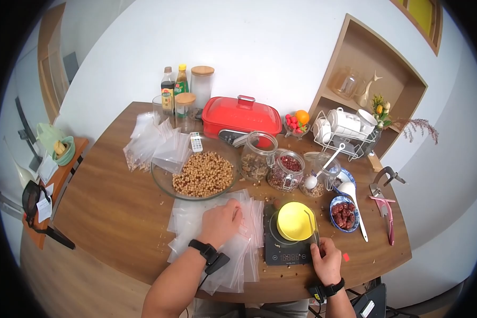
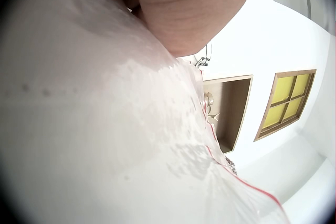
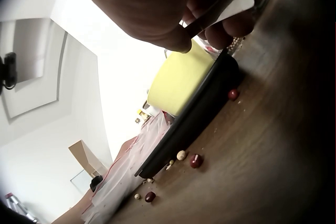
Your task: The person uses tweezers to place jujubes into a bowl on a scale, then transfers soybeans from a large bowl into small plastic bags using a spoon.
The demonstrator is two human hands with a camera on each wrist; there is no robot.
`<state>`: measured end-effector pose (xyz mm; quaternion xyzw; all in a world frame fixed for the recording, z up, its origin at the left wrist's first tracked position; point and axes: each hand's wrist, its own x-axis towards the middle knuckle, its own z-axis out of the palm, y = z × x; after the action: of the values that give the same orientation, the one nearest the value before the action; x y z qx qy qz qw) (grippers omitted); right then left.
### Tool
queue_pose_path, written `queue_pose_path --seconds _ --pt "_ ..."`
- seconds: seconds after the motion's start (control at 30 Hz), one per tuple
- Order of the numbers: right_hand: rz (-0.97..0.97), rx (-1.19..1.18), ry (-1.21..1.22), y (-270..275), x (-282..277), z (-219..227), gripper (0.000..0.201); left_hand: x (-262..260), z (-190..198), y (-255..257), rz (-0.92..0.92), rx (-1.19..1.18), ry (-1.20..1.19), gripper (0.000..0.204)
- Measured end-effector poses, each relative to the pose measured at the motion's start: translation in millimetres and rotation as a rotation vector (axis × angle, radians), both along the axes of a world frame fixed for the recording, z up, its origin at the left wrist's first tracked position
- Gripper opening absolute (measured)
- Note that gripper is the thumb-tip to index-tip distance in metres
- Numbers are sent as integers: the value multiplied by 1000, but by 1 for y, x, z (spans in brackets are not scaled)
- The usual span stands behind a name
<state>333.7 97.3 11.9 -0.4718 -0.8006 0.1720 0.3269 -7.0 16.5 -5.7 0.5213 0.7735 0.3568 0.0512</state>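
Note:
Clear zip bags (image 1: 217, 270) with red seal lines lie overlapping on the wooden table. My left hand (image 1: 221, 222) is over them, fingers curled at a bag's edge; its fingertips are hidden in the left wrist view, where the bag plastic (image 2: 105, 129) fills much of the picture. A yellow bowl (image 1: 296, 221) stands on a black digital scale (image 1: 289, 256). At the scale's right edge, my right hand (image 1: 327, 259) pinches a thin metal utensil (image 3: 236, 4) that reaches up to the bowl's rim. The bowl's inside looks empty.
Behind the bags is a glass bowl of beige beans (image 1: 204, 172). Jars (image 1: 286, 172), a red cooker (image 1: 242, 116) and a dish rack (image 1: 344, 132) stand farther back. A patterned bowl of dates (image 1: 344, 214) and a white spoon (image 1: 358, 212) lie right. Loose beans (image 3: 196, 161) dot the table.

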Motion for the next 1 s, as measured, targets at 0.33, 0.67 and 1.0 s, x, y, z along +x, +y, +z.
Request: queue_pose_path --seconds 0.33,0.67,1.0 --pt "4 0 -6 -1 -1 5 16 0 2 0 -2 -31 -7 16" --pt "-25 31 -31 2 21 12 18 0 -1 0 0 -3 8 16" --pt "45 82 -96 6 46 11 21 1 3 -1 -2 -21 9 16"
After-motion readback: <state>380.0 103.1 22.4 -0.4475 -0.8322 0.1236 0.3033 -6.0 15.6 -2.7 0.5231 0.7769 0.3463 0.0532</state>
